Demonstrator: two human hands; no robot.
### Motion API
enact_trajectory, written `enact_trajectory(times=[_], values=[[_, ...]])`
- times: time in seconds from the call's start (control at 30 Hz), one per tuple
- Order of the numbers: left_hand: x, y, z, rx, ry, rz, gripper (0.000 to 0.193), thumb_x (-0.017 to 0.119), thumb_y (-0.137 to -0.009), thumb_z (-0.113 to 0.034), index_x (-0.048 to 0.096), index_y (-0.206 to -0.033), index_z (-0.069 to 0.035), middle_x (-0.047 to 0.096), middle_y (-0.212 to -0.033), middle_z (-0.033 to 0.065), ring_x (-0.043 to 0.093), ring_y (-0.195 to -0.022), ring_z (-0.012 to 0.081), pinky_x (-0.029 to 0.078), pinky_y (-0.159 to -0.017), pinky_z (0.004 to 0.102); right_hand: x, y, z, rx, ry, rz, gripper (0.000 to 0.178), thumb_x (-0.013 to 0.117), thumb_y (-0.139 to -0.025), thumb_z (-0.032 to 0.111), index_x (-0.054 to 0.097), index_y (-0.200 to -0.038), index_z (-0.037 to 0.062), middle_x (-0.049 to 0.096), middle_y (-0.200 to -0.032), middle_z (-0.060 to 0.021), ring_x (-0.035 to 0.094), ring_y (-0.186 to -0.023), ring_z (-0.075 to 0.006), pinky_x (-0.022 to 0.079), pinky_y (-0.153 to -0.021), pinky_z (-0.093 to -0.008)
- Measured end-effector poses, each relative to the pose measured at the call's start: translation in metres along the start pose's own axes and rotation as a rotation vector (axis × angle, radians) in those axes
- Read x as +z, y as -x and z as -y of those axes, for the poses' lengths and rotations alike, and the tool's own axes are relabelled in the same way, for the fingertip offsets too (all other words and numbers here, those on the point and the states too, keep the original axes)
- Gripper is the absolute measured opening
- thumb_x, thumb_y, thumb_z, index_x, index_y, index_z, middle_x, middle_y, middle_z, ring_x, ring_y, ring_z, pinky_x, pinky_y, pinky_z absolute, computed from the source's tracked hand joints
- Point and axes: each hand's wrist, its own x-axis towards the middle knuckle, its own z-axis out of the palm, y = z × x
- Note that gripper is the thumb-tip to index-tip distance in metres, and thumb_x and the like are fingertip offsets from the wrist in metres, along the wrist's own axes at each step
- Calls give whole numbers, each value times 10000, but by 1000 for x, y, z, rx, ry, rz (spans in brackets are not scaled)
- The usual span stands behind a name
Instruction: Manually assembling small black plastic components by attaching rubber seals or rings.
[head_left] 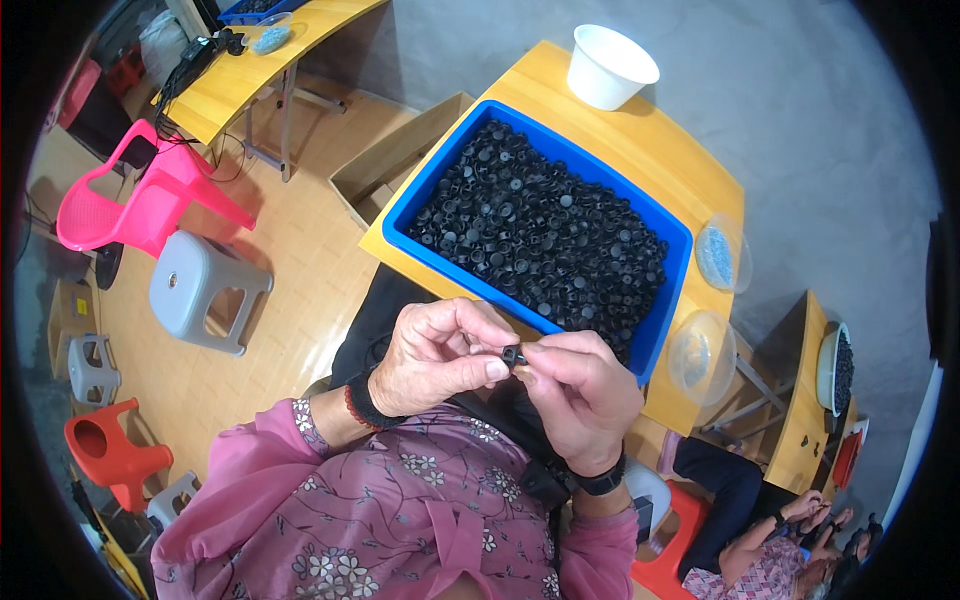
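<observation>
A small black plastic part is held between the fingertips of both hands, just short of the tray's near edge. My left hand pinches it from the left with thumb and forefinger. From the right, the thumb and fingers of my right hand close on the same part and hide some of it. Beyond them, a blue tray full of loose, round-topped black parts stands on a yellow wooden table. My right hand overlaps the tray's near right corner.
A white bowl stands at the table's far end. On the right are a clear dish with light-blue bits and another clear dish. An open cardboard box adjoins the table's left side. A co-worker's hands show lower right.
</observation>
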Motion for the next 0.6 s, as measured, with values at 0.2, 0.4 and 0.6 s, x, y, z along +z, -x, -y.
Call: enact_trajectory(times=[0.2,0.4,0.6], values=[[3,-2,-2,79,-18,22,183,712,-892,34,652,-1064,15,665,-999,113,661,-790,119,537,-672,229,0,0,2,-55,45,8,224,720,-823,-49,706,-1026,45,699,-956,-112,679,-772,-191,540,-650,-276],[1,-3,0,96,-14,34,189,714,-890,36,646,-1065,14,660,-1013,109,663,-794,119,543,-670,230,0,-1,1,-61,34,12,220,717,-829,-45,710,-1027,50,701,-959,-110,683,-777,-191,543,-655,-276],[1,-1,0,53,5,-11,192,729,-885,15,644,-1057,7,665,-1004,91,663,-795,107,556,-675,227,3,-1,-1,1,-13,0,220,728,-823,-35,702,-1030,37,705,-938,-122,684,-784,-207,543,-677,-289]])
